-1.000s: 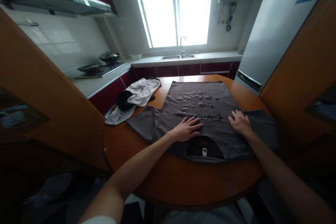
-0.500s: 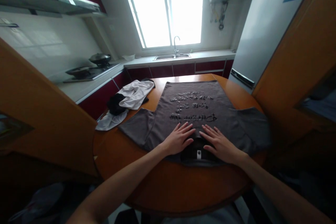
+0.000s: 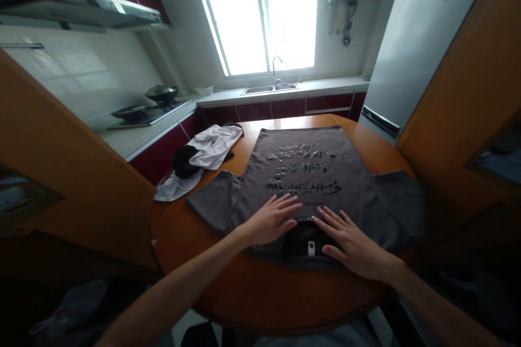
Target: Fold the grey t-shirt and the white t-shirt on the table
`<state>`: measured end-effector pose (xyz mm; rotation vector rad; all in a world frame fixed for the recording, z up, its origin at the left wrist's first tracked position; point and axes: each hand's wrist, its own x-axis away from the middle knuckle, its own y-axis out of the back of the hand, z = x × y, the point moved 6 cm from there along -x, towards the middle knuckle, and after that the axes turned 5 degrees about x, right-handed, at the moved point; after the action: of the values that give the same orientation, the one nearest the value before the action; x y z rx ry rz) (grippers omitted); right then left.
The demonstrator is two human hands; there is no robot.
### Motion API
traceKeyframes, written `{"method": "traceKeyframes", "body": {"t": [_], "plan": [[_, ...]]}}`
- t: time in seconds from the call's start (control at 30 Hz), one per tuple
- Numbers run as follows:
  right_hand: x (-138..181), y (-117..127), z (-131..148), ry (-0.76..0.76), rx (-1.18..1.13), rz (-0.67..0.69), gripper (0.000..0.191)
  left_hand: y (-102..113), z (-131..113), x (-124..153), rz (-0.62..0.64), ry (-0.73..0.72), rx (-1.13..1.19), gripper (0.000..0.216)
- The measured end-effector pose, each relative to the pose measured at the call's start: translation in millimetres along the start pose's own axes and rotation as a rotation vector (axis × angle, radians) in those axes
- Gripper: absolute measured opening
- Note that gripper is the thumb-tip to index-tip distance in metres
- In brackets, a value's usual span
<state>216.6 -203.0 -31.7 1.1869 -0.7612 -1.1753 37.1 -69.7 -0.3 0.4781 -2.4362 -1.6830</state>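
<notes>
A dark grey T-shirt [image 3: 309, 173] with shiny black lettering lies spread out on the round wooden table [image 3: 293, 303]. Its collar faces me and its hem points toward the window; a small white label [image 3: 311, 248] shows inside the neck. My left hand [image 3: 271, 219] lies flat, fingers extended, on the cloth just left of the neckline. On the other side of the collar my right hand [image 3: 354, 241] rests with its fingers spread on the shirt. Neither hand grips the fabric.
White and black clothes [image 3: 214, 146] lie heaped at the table's left edge. Beyond the table stand a counter with a sink [image 3: 271, 88], a stove with pans [image 3: 160, 95] on the left and a fridge [image 3: 419, 38] on the right. Wooden panels flank both sides.
Both hands have slid slightly toward me and a little apart, the right one further right. The shirt stays spread on the table. The camera view has shifted slightly.
</notes>
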Motion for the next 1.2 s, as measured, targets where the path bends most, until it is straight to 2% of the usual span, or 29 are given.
{"method": "traceKeyframes", "body": {"t": [0.13,0.2,0.27,0.37,0.5,0.67,0.73,0.83,0.93,1.03,1.1,1.2], "plan": [[-11,5,-38,-0.157,0.094,-0.099,0.062,30,82,-12,-0.23,0.278,-0.184,0.052],[-11,1,-59,-0.25,0.148,-0.105,0.063,32,119,-7,-0.274,0.415,-0.248,0.052],[-8,-5,-71,-0.282,0.175,-0.085,0.064,26,141,1,-0.267,0.477,-0.257,0.053],[-3,-9,-75,-0.284,0.182,-0.058,0.065,21,152,10,-0.261,0.482,-0.284,0.054],[-13,-3,-73,-0.297,0.15,-0.044,0.065,28,146,2,-0.287,0.44,-0.363,0.054],[-72,12,-79,-0.251,0.146,-0.091,0.064,34,128,-47,-0.289,0.318,-0.333,0.059],[-96,15,-90,-0.222,0.155,-0.099,0.064,34,132,-64,-0.292,0.286,-0.31,0.061],[-110,14,-121,-0.215,0.172,-0.085,0.065,37,165,-63,-0.289,0.411,-0.225,0.066],[-98,10,-159,-0.249,0.138,-0.066,0.066,44,210,-41,-0.269,0.591,-0.113,0.073],[-91,13,-177,-0.244,-0.022,-0.148,0.066,57,231,-35,-0.32,0.586,-0.028,0.074],[-103,22,-179,-0.243,-0.221,-0.258,0.065,65,230,-52,-0.401,0.507,0.124,0.069],[-145,30,-179,-0.299,-0.624,-0.371,0.065,68,227,-98,-0.536,0.435,0.646,0.058]]}}
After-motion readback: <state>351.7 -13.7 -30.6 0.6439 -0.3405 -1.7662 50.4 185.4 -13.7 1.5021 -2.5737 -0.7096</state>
